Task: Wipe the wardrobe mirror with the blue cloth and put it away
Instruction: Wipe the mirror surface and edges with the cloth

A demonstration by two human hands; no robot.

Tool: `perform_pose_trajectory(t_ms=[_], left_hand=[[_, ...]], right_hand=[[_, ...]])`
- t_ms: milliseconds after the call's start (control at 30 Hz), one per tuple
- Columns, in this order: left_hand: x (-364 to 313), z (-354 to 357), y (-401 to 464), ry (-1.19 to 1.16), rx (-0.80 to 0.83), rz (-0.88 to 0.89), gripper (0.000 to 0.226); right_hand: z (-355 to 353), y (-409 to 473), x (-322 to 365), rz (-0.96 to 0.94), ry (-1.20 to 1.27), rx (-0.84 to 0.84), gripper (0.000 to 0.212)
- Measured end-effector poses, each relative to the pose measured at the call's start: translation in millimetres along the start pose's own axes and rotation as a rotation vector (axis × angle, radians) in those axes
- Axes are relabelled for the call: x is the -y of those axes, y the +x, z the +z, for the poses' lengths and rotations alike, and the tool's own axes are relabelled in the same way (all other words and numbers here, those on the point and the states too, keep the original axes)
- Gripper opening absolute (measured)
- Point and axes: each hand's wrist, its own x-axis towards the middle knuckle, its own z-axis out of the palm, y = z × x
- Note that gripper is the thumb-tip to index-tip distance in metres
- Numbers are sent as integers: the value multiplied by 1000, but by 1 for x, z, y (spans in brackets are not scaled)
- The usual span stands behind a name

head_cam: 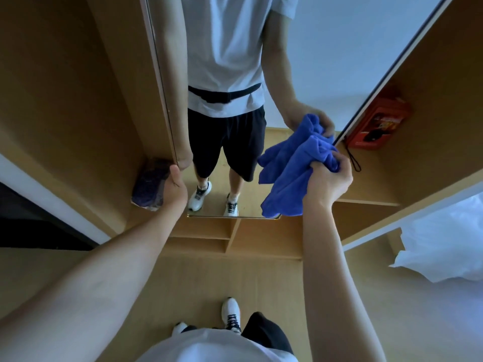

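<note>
Cloth (290, 173) is bunched in your right hand (328, 182), fingers curled tight around one end so the rest hangs loose against the mirror (230, 61) near its lower right corner, probably so that a broad face is free for wiping. Your left hand (174, 188) is at the mirror's left edge, thumb up along the frame, likely steadying the door; whether its fingers grip behind the edge you cannot tell. A red bag (376, 125) sits just right of the mirror.
</note>
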Motion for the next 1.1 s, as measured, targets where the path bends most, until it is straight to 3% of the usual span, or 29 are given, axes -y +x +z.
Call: perform_pose_trajectory(t_ms=[100,300,500,567,700,867,1100], left_hand=[[-1,0,-3,-15,-5,-4,74],[-5,4,-6,-38,-27,-26,68],[-7,3,-10,-39,-29,-34,70],[-8,4,-10,-33,-43,-48,72],[-8,4,-10,-25,-58,-54,71],[-11,7,-15,-46,-52,-31,66],[-13,5,-17,-31,-50,-36,64]], right_hand=[[2,-4,-17,15,-22,-24,23],[-4,-14,-58,285,-143,53,20],[-1,-4,-22,15,-16,34,23],[1,-3,-24,6,-7,8,21],[2,-9,-54,201,-44,-33,17],[-3,-8,-74,411,-188,62,20],[1,-8,-44,49,-12,-26,18]])
